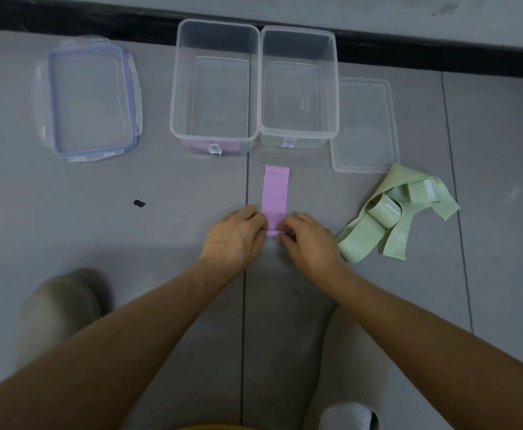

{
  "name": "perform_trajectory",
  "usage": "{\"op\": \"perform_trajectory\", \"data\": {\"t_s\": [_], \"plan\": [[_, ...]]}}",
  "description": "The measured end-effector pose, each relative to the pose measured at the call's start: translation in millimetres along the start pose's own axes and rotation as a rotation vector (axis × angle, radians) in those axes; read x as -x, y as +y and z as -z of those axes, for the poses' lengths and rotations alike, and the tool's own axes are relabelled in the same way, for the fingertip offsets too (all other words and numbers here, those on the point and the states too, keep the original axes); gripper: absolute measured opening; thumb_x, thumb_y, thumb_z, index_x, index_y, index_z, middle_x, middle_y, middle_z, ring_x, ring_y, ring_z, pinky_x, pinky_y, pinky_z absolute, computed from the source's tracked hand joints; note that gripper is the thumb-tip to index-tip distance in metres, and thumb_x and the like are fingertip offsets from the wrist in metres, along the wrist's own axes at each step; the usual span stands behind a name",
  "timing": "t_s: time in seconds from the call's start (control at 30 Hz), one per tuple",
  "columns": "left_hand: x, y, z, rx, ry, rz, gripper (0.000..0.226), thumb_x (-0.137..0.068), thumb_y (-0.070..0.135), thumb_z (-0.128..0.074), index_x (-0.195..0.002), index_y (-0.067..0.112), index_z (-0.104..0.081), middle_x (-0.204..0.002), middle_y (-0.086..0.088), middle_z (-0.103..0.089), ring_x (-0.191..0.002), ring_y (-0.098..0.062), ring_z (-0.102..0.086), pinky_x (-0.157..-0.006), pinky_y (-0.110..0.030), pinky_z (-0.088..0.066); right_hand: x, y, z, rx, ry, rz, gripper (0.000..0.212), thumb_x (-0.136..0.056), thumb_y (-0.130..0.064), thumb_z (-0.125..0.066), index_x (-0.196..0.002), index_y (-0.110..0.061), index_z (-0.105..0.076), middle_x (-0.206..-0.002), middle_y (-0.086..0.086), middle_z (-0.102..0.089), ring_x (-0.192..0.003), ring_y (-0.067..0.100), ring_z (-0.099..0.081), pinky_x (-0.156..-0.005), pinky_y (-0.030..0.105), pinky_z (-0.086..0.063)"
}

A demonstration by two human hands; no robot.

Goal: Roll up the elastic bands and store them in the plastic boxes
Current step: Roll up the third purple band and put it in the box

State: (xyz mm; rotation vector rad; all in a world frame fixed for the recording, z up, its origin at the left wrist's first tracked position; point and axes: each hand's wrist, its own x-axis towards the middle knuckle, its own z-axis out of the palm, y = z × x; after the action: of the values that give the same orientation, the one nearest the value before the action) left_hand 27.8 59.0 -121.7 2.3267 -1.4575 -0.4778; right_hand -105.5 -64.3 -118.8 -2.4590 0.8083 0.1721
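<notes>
Left grip: Your left hand [233, 235] was clenched on the near left edge of the pink elastic band [275, 190], fingertips pinching it.
Right grip: Your right hand [311, 240] grasped the near right edge of the same band, fingers curled on it.
Pink elastic band: It lay flat on the floor [160, 181], running straight away from you. Its near end formed a small roll between your hands, and its far end lay near the right plastic box [334, 88].
Plastic boxes: The left plastic box [173, 88] and the right plastic box stood open, side by side and touching. Something pink showed low behind the left box's near wall; you could not tell what.
Green elastic bands: The green elastic bands [393, 212] lay in a loose tangle just right of your right hand.
Lids: A blue-sealed lid [91, 99] lay well left of the boxes. A clear lid [368, 125] lay just beside the right box.
Floor mark: A black spot [139, 203] sat left of your hands.
</notes>
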Motion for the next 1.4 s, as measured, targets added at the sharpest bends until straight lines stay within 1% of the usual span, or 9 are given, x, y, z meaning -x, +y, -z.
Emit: {"op": "perform_trajectory", "data": {"t_s": [0.1,0.17,0.23,0.4,0.53,0.7,0.83,1.1,1.4], "plan": [[-0.7,-2.9,-0.5,-0.027,0.003,-0.039,0.031,-0.085,0.045,-0.046,-0.088,0.019,-0.063,-0.089,-0.004,-0.059,-0.074,-0.028,-0.06,-0.056,-0.036,-0.05,1.4,-3.3,-3.3,-0.164,0.042,-0.147,0.012,-0.091,-0.034,-0.063,-0.098,-0.025,-0.06,-0.09,-0.007,-0.062,-0.081,0.017,-0.059,-0.071,0.032,-0.047],[-2.5,-4.9,-2.6,-0.033,0.009,-0.03,0.021,-0.086,0.038,-0.06,-0.088,0.018,-0.065,-0.089,-0.005,-0.059,-0.074,-0.03,-0.06,-0.056,-0.036,-0.049,-0.9,-4.6,-2.6,-0.281,0.064,-0.23,0.014,-0.088,-0.035,-0.066,-0.09,-0.026,-0.056,-0.078,-0.011,-0.059,-0.072,0.012,-0.055,-0.066,0.031,-0.045],[-4.9,-6.0,-4.9,-0.033,0.014,0.001,0.015,-0.085,0.031,-0.067,-0.089,0.017,-0.066,-0.089,-0.007,-0.059,-0.075,-0.033,-0.061,-0.056,-0.037,-0.05,-4.0,-5.4,-1.0,-0.274,0.063,-0.214,0.017,-0.088,-0.035,-0.066,-0.083,-0.024,-0.055,-0.072,-0.01,-0.056,-0.068,0.013,-0.052,-0.065,0.032,-0.044],[-9.3,-5.5,-5.7,-0.007,0.016,0.065,0.016,-0.089,0.033,-0.062,-0.094,0.019,-0.066,-0.095,-0.005,-0.058,-0.082,-0.032,-0.06,-0.062,-0.04,-0.051,-6.5,-5.3,2.3,-0.12,0.075,-0.078,0.011,-0.091,-0.034,-0.063,-0.09,-0.023,-0.061,-0.086,-0.005,-0.062,-0.08,0.02,-0.058,-0.069,0.035,-0.046],[-7.6,-0.5,-5.3,0.027,0.037,0.095,0.012,-0.089,0.028,-0.061,-0.092,0.017,-0.065,-0.095,-0.006,-0.058,-0.078,-0.032,-0.059,-0.06,-0.035,-0.044,-7.0,-0.2,3.0,-0.039,0.032,0.018,0.02,-0.093,-0.042,-0.058,-0.094,-0.022,-0.057,-0.091,-0.004,-0.06,-0.081,0.023,-0.059,-0.067,0.037,-0.047],[-9.6,-2.3,-4.1,0.062,0.06,0.057,0.019,-0.09,0.033,-0.052,-0.091,0.018,-0.063,-0.092,-0.005,-0.057,-0.075,-0.03,-0.059,-0.06,-0.038,-0.049,-14.5,0.2,5.6,-0.031,0.032,0.001,0.025,-0.095,-0.047,-0.053,-0.092,-0.023,-0.059,-0.095,-0.005,-0.064,-0.086,0.021,-0.06,-0.072,0.037,-0.048],[-13.4,-8.6,-3.6,0.004,0.04,0.009,0.017,-0.085,0.033,-0.067,-0.092,0.017,-0.063,-0.092,-0.006,-0.058,-0.076,-0.031,-0.059,-0.058,-0.037,-0.047,-18.6,1.0,6.5,-0.052,0.037,-0.036,0.014,-0.095,-0.037,-0.056,-0.095,-0.024,-0.062,-0.099,-0.003,-0.066,-0.091,0.021,-0.061,-0.077,0.039,-0.05],[-19.1,-10.5,-1.8,-0.017,0.038,-0.027,0.01,-0.084,0.021,-0.067,-0.089,0.013,-0.065,-0.088,-0.009,-0.06,-0.073,-0.035,-0.059,-0.06,-0.04,-0.051,-11.9,0.4,7.2,-0.068,0.038,0.022,0.016,-0.092,-0.029,-0.062,-0.106,-0.023,-0.059,-0.104,-0.003,-0.061,-0.092,0.021,-0.06,-0.074,0.036,-0.048],[-16.6,-8.0,-3.1,0.063,0.079,0.063,0.012,-0.089,0.027,-0.063,-0.096,0.017,-0.066,-0.094,-0.005,-0.06,-0.075,-0.032,-0.061,-0.063,-0.039,-0.051,-24.6,3.7,11.5,-0.052,0.007,0.025,0.015,-0.094,-0.033,-0.058,-0.106,-0.025,-0.061,-0.107,-0.002,-0.063,-0.097,0.02,-0.06,-0.079,0.037,-0.05]]}}
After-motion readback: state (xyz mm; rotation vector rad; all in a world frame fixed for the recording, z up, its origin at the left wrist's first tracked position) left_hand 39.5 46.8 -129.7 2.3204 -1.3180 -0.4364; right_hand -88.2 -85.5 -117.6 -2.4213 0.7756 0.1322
